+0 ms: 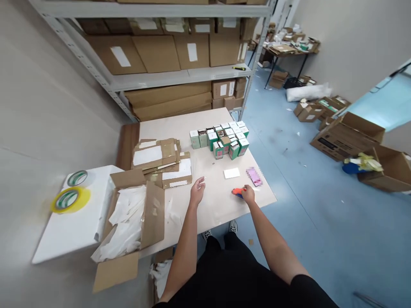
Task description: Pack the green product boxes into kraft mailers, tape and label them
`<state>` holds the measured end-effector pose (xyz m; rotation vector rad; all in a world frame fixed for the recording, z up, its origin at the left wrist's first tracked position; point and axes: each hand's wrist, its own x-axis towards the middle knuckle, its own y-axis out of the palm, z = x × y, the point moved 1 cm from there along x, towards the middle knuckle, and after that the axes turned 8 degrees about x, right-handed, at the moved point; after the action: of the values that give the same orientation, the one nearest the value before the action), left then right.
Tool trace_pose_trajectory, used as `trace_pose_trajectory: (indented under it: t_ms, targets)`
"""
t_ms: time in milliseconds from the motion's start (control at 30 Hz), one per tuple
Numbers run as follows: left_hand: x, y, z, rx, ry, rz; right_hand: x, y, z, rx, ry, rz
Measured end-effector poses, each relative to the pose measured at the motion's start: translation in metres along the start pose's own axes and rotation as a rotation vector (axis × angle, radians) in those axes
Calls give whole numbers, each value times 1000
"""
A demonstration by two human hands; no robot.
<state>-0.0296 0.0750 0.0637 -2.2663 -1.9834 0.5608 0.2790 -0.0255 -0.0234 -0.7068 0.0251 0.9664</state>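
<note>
My right hand point(248, 195) rests on the table point(212, 205) near its front right edge, fingers closed on an orange and blue tool point(237, 192) that looks like a box cutter. My left hand point(197, 191) hovers over the table's middle with fingers loosely curled and apart, holding nothing. A white card point(231, 173) and a pink blurred object point(254, 176) lie just beyond my right hand. Farther back stands a cluster of several small green and white boxes point(221, 139).
Flattened cardboard boxes point(160, 160) lie left of centre. An open carton with white paper point(131, 218) hangs off the front left. Two tape rolls point(69, 199) sit on a white board. Shelving with cartons point(167, 55) stands behind; open cartons point(346, 134) litter the blue floor.
</note>
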Motion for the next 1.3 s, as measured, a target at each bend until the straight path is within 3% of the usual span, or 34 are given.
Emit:
trace_pose_trajectory:
  t_ms: [133, 200, 300, 367, 467, 600, 733, 867, 1067, 1133, 1300]
  targets:
    - [-9, 22, 11, 1, -25, 37, -19, 5, -51, -163, 5, 136]
    - [-16, 33, 15, 0, -51, 60, -24, 13, -62, -233, -36, 116]
    - [-27, 48, 16, 20, -80, 89, -18, 20, -61, -218, -38, 48]
    - [-33, 56, 15, 38, -84, 120, -6, 19, -53, -114, 9, 75]
    - [-38, 66, 10, 71, -95, 173, 11, 8, -42, -32, 45, 129]
    - [-31, 83, 0, 110, -94, 144, 13, -18, -31, 100, 8, 141]
    - [-11, 107, -31, 124, -31, 138, -2, -52, -10, 258, -176, 167]
    - [9, 123, -81, 146, 70, 212, -17, -87, 25, 361, -394, 320]
    - [14, 116, -140, 172, 199, 480, -31, -117, 75, 407, -500, 504]
    - [9, 109, -150, 215, 236, 437, -34, -117, 86, 423, -524, 543]
    - [-5, 95, -168, 282, 380, 136, -37, -105, 101, 431, -554, 579]
